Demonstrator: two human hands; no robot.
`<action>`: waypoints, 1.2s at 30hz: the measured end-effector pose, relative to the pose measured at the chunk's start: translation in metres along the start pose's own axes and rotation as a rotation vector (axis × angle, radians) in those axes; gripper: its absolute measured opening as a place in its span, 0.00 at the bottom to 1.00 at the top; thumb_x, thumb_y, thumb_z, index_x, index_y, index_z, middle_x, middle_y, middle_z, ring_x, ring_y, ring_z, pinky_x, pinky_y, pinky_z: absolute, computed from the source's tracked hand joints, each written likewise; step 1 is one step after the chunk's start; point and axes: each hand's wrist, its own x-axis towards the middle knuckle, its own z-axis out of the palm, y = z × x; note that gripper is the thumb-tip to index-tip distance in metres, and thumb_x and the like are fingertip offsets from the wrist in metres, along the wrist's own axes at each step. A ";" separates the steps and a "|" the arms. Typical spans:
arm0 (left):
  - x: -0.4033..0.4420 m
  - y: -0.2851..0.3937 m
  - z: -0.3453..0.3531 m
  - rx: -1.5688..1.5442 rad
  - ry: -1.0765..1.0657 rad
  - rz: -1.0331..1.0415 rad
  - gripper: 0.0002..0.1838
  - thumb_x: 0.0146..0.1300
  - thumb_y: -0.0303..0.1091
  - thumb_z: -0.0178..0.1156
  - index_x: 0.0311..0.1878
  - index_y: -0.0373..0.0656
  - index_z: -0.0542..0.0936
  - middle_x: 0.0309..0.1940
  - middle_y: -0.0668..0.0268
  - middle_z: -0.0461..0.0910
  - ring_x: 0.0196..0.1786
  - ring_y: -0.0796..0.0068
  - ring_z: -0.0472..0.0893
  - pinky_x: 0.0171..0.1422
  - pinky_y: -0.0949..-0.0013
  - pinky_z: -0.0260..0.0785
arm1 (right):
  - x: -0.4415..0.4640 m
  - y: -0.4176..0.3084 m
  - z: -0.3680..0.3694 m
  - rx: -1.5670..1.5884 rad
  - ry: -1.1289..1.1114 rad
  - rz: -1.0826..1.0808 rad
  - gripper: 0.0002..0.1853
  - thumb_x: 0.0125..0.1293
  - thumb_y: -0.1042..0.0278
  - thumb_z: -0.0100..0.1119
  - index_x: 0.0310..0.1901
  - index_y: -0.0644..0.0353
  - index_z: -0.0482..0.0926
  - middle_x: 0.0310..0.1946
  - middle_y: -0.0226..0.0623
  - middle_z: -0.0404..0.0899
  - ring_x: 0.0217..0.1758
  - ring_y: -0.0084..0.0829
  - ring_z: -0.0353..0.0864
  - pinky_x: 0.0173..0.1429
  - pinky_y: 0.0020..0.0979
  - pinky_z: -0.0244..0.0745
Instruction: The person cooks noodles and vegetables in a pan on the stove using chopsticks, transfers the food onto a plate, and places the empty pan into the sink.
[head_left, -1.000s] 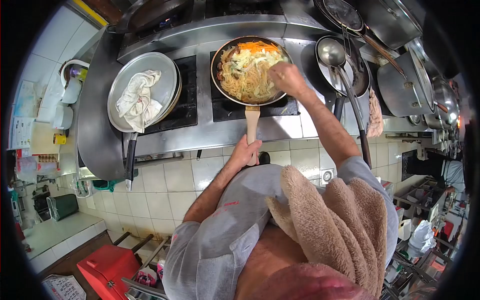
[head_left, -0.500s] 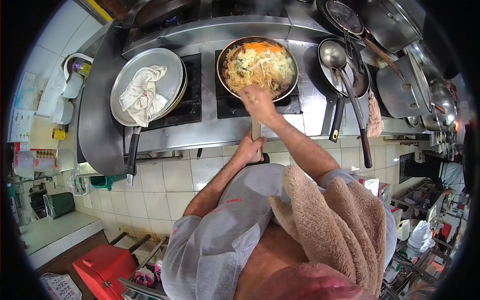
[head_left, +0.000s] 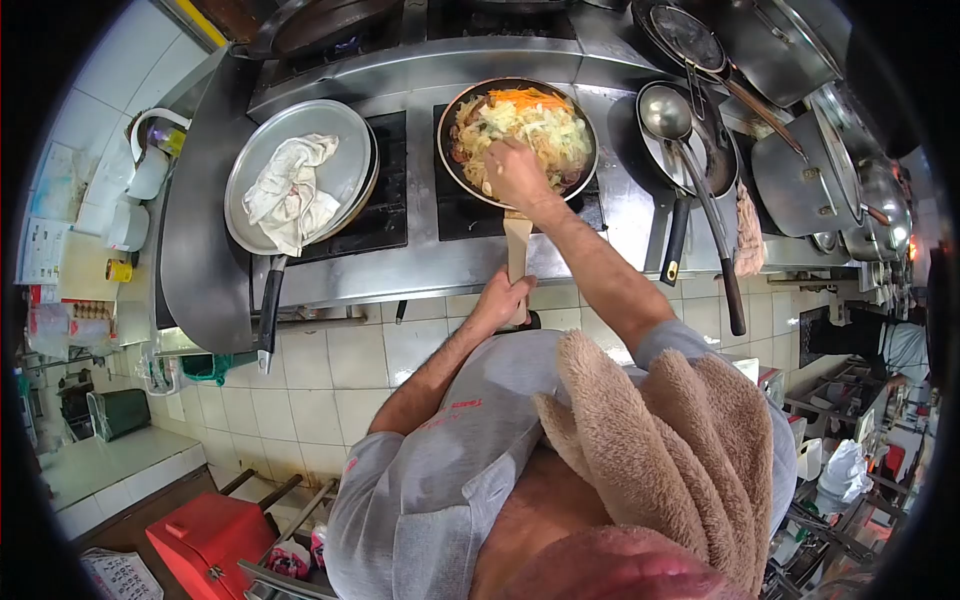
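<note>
Judging by the head view, noodles [head_left: 469, 125] and carrots [head_left: 530, 98] are already in the pan [head_left: 586, 173], carrots unmixed along its far side. Left grip [head_left: 503, 297] is wrapped round its handle [head_left: 517, 243]; right grip [head_left: 516, 172] is curled over its near side, can't tell on what.

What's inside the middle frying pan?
Orange strips, pale shreds and noodles lie in the frying pan, covering most of its bottom. The right hand hides what's beneath it.

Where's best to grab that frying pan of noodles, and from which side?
Probably the outer half of the frying pan's pale handle, coming from the stove's front: it juts straight out past that edge, where the left hand grips it.
</note>
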 end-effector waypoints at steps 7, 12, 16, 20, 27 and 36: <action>-0.002 0.004 0.003 0.007 0.034 0.002 0.18 0.61 0.39 0.55 0.42 0.32 0.66 0.20 0.63 0.71 0.14 0.71 0.74 0.17 0.68 0.68 | 0.022 -0.014 -0.092 0.262 -0.007 0.202 0.09 0.56 0.66 0.61 0.32 0.64 0.82 0.27 0.46 0.81 0.30 0.39 0.82 0.36 0.32 0.74; -0.004 0.004 0.002 -0.002 0.014 0.008 0.17 0.61 0.39 0.56 0.40 0.34 0.65 0.19 0.63 0.71 0.13 0.71 0.74 0.16 0.68 0.67 | 0.001 0.022 -0.043 0.237 0.132 -0.117 0.06 0.57 0.71 0.60 0.31 0.65 0.80 0.30 0.48 0.80 0.33 0.43 0.80 0.38 0.36 0.74; 0.001 0.000 0.001 -0.004 0.015 0.004 0.17 0.62 0.39 0.56 0.39 0.36 0.65 0.19 0.64 0.70 0.13 0.71 0.74 0.16 0.68 0.67 | 0.002 0.018 -0.062 0.273 0.038 -0.128 0.06 0.58 0.70 0.60 0.32 0.64 0.80 0.31 0.42 0.81 0.34 0.37 0.80 0.39 0.33 0.74; -0.002 -0.001 0.001 -0.023 0.005 0.018 0.17 0.62 0.40 0.56 0.40 0.36 0.64 0.19 0.65 0.70 0.13 0.71 0.74 0.15 0.68 0.66 | 0.039 0.040 -0.094 0.384 0.140 0.069 0.08 0.58 0.67 0.62 0.34 0.63 0.82 0.31 0.40 0.81 0.34 0.33 0.80 0.40 0.31 0.74; -0.005 0.003 0.004 -0.040 0.037 -0.013 0.16 0.63 0.40 0.56 0.39 0.37 0.65 0.20 0.65 0.71 0.13 0.72 0.74 0.16 0.69 0.66 | 0.113 0.099 -0.087 0.369 -0.061 0.306 0.12 0.56 0.62 0.64 0.36 0.61 0.82 0.29 0.35 0.83 0.34 0.23 0.81 0.41 0.27 0.74; -0.002 0.003 0.005 0.016 0.075 0.064 0.15 0.63 0.37 0.56 0.44 0.37 0.67 0.22 0.67 0.71 0.18 0.76 0.73 0.20 0.71 0.67 | 0.154 0.108 -0.025 0.464 -0.523 0.126 0.10 0.57 0.61 0.63 0.33 0.58 0.82 0.22 0.27 0.76 0.27 0.19 0.73 0.33 0.23 0.70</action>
